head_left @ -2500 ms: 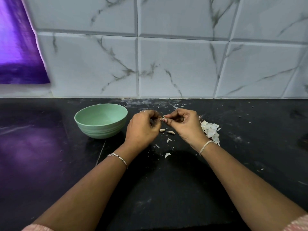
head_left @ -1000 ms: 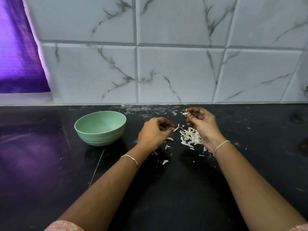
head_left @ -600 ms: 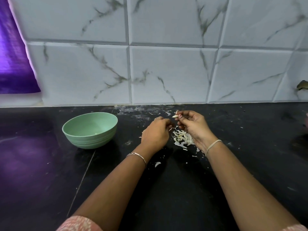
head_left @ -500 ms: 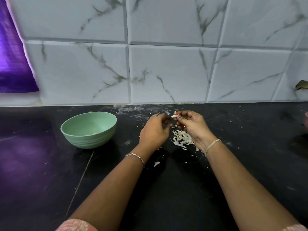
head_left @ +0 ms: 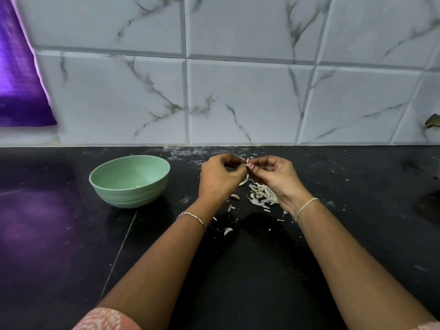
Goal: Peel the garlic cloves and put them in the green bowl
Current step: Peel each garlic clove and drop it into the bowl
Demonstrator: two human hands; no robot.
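A small pale garlic clove [head_left: 247,161] is pinched between the fingertips of my left hand [head_left: 220,178] and my right hand [head_left: 276,176], held above the black counter. Both hands have curled fingers that meet at the clove. Below the right hand lies a heap of white garlic skins and cloves [head_left: 260,195]. The green bowl [head_left: 129,181] stands on the counter left of my left hand, with a pale bit at its bottom.
Loose peel scraps [head_left: 228,231] and a stray clove [head_left: 235,196] lie on the black counter [head_left: 238,282] near my wrists. A marble-tiled wall [head_left: 238,103] closes the back. Purple cloth [head_left: 21,91] hangs at the far left.
My right hand went to the heap, picked up a clove and came back to meet my left hand. Now both pinch it together. The camera view shifted slightly right.
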